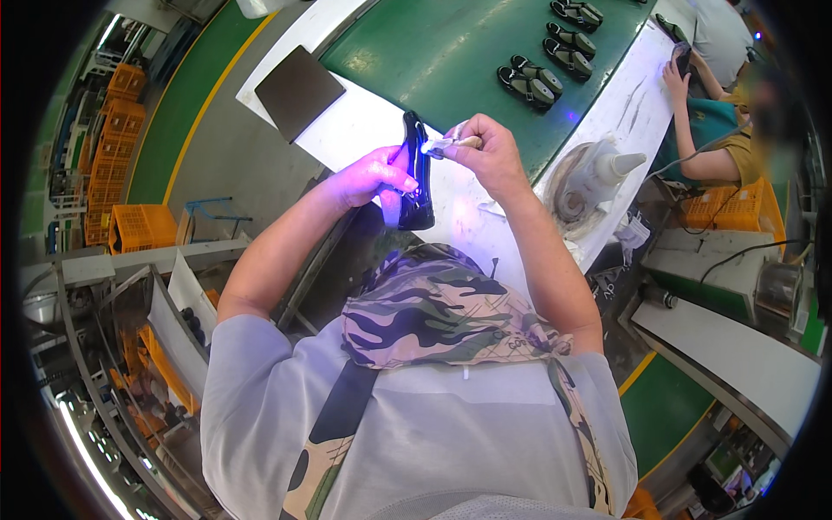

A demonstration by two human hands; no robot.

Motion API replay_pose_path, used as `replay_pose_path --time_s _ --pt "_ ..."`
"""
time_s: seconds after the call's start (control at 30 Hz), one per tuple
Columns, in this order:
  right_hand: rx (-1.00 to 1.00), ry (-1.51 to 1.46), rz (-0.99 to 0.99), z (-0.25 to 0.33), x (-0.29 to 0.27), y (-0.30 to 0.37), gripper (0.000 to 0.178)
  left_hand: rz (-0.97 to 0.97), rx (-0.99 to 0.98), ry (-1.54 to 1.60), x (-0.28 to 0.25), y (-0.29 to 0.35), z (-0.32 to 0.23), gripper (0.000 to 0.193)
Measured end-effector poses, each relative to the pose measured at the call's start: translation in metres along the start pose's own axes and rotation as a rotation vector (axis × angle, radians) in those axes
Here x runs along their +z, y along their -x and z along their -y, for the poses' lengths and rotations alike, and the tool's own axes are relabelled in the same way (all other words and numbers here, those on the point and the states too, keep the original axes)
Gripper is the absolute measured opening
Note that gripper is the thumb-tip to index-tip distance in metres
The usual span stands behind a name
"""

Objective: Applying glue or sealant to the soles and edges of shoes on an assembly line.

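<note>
My left hand (373, 178) grips a shiny black shoe (423, 192) round its side, holding it on end above the white table edge (459, 208). Between thumb and fingers, my right hand (492, 156) pinches a small wad of whitish cloth (440, 147) against the shoe's upper part. Blue-violet light falls on the shoe and my left hand. What lies inside my right fingers is partly hidden.
Several black strapped shoes stand in pairs on the green belt (416, 52). A dark square pad (297, 91) lies at the left table corner. At right, a white squeeze bottle (602, 169) stands in a round tray (563, 186). Another person (706, 130) works beyond it.
</note>
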State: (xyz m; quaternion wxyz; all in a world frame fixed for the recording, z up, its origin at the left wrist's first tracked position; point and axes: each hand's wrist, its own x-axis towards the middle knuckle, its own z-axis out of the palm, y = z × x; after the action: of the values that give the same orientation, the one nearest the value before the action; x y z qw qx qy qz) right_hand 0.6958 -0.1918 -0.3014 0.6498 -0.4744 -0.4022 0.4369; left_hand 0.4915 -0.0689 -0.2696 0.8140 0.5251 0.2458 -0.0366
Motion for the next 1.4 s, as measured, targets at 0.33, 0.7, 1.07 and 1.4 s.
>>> replay_pose_path --time_s 0.33,0.7,1.07,1.4 --pt "0.141 -0.074 0.217 -0.006 -0.005 0.030 0.023 -0.132 0.074 0.352 0.004 0.010 0.036 0.037" --pt "-0.128 0.203 0.175 0.008 0.006 0.050 0.022 -0.179 0.118 0.402 0.014 0.021 0.061 0.041" --pt "-0.043 -0.061 0.105 -0.021 0.061 0.048 0.023 -0.254 0.359 0.748 -0.037 0.088 0.093 0.060" --pt "0.215 -0.291 0.158 -0.018 0.179 0.021 0.021 -0.284 0.699 0.844 -0.051 0.175 0.097 0.054"
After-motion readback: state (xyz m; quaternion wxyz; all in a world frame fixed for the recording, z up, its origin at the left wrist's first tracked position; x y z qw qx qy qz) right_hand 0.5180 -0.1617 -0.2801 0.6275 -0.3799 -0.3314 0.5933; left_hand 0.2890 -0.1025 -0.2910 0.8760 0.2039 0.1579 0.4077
